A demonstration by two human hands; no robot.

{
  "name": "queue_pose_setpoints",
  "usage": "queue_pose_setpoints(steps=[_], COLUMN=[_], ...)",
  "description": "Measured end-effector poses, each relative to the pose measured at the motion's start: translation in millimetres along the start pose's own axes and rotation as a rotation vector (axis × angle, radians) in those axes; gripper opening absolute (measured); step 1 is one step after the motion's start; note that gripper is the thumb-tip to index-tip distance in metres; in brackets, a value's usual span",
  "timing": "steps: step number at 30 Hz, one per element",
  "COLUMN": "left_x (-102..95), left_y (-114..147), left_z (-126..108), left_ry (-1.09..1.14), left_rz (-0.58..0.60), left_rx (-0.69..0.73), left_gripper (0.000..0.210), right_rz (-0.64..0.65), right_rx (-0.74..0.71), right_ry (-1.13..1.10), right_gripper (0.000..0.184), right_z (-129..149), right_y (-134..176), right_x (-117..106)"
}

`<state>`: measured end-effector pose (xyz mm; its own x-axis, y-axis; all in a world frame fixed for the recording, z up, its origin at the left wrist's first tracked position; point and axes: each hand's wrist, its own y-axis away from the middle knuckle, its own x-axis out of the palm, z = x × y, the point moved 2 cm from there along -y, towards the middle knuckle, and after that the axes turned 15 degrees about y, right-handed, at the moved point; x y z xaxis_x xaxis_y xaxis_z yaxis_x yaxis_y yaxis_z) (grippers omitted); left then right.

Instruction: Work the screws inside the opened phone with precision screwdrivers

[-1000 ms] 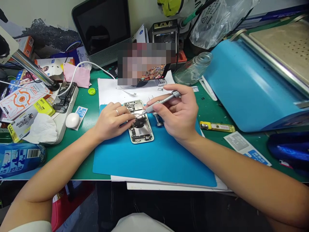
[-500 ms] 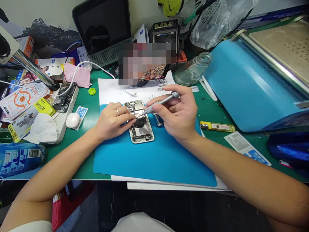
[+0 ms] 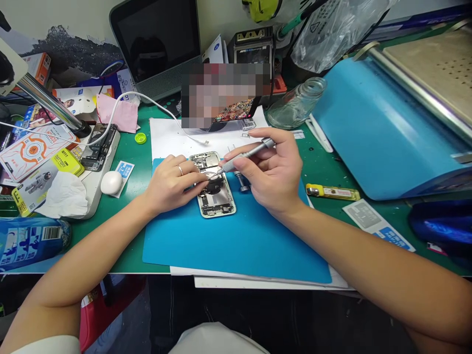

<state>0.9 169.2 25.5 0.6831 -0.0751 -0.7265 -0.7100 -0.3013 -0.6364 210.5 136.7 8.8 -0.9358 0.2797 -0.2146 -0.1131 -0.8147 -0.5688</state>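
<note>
An opened phone [image 3: 217,204] lies on the blue mat [image 3: 236,248], its inner boards and a round black part [image 3: 215,184] showing. My right hand [image 3: 282,172] is closed around a silver precision screwdriver [image 3: 246,154], held slanted with its tip down at the middle of the phone. From the left, my left hand [image 3: 175,182] reaches over the phone's edge, thumb and fingertips pinched together by the screwdriver's tip. Whatever lies between those fingertips is too small to make out. Partly behind my right hand, another metal tool [image 3: 242,183] rests on the mat.
A glass jar [image 3: 297,105] and a phone with a lit, partly blurred screen [image 3: 238,109] stand behind the mat. To the right are a yellow cutter [image 3: 332,192] and a big blue machine [image 3: 365,132]. A white earbud case [image 3: 111,183] and boxes crowd the left.
Both hands and the screwdriver hold almost the same place over the phone. The whole view has shifted very slightly.
</note>
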Motion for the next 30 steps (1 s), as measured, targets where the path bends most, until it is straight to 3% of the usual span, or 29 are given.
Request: queue_pose_setpoints(steps=[8, 16, 20, 23, 27, 30], left_x=[0.9, -2.6, -1.2, 1.6, 3.8, 3.8], left_y=[0.9, 0.0, -0.1, -0.1, -0.4, -0.9], left_z=[0.6, -2.1, 0.6, 2.6, 1.5, -0.9], left_ry=[0.006, 0.076, 0.042, 0.013, 0.020, 0.040], left_rz=[0.069, 0.012, 0.002, 0.090, 0.261, 0.323], left_rx=[-0.089, -0.123, -0.178, -0.199, -0.192, -0.184], left_gripper=[0.016, 0.016, 0.017, 0.016, 0.021, 0.025], right_rz=[-0.021, 0.001, 0.005, 0.025, 0.060, 0.103], right_rx=[-0.030, -0.023, -0.035, -0.109, -0.344, -0.415], right_ry=[0.023, 0.012, 0.086, 0.110, 0.084, 0.096], right_gripper=[0.037, 0.037, 0.047, 0.057, 0.054, 0.054], right_z=[-2.8, -1.8, 2.1, 6.6, 13.5, 16.5], right_y=[1.9, 0.8, 3.8, 9.2, 18.2, 23.1], right_x=[1.9, -1.9, -3.3, -2.9, -0.2, 0.5])
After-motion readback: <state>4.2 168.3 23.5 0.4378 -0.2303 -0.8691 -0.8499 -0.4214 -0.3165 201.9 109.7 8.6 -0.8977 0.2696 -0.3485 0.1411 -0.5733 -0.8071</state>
